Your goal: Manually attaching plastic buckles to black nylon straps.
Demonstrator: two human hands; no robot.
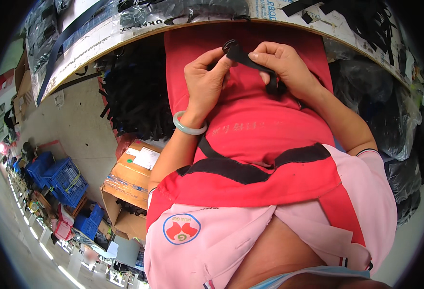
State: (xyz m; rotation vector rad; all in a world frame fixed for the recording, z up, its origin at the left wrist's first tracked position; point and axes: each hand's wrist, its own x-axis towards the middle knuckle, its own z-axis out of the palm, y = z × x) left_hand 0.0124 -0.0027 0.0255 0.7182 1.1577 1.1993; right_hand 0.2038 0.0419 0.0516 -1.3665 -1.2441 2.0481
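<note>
In the head view, upper centre, my left hand (206,79) pinches a small black fitting (229,46); my right hand (285,66) closes on the black strap (244,58). The two already meet; I cannot tell whether the strap is fully through. Neither is down on the bench (99,41) yet.

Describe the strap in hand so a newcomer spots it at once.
Find the big red apron at the picture's centre. Near its top, the left hand and right hand hold a black strap. Unlike the black strips on the worktable, it is hand-held.
</note>
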